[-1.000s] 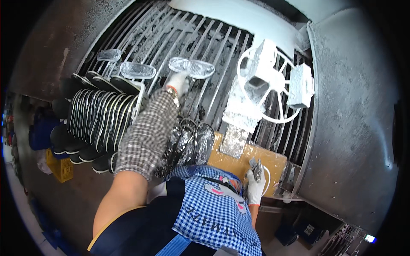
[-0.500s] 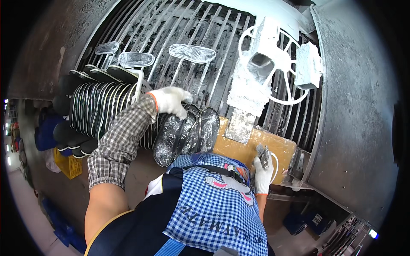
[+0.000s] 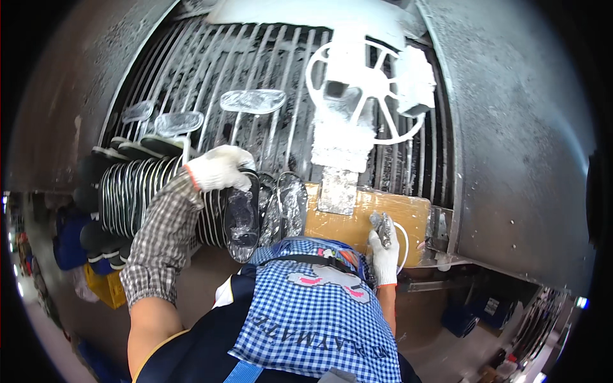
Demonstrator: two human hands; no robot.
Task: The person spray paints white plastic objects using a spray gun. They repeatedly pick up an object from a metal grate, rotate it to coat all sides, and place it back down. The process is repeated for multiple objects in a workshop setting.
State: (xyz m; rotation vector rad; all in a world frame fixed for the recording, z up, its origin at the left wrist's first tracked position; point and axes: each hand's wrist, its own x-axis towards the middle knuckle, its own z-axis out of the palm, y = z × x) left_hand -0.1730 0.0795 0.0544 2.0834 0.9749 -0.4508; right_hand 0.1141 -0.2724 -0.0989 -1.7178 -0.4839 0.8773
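Note:
My left hand point(image 3: 220, 167), in a white glove, rests on the top edge of a black shoe sole point(image 3: 242, 214) at the right end of a long row of upright soles point(image 3: 137, 195); its fingers curl over that sole. My right hand point(image 3: 384, 252), also gloved, is closed around a small grey spray tool point(image 3: 384, 228) held just above a brown cardboard sheet point(image 3: 357, 217). Two more glossy soles point(image 3: 285, 207) stand beside the one under my left hand. One clear sole point(image 3: 253, 101) lies flat on the metal grate point(image 3: 211, 76) farther back.
Two more pale soles point(image 3: 179, 122) lie on the grate at the left. A white-coated fan-shaped fixture point(image 3: 361, 96) stands at the back right. Grey metal walls point(image 3: 511, 127) close the booth's sides. Blue and yellow crates point(image 3: 96, 274) sit low at the left.
My left hand drew back from the far grate, leaving a clear sole lying there, and came down onto the row of upright soles. My right hand stayed by the cardboard with the tool.

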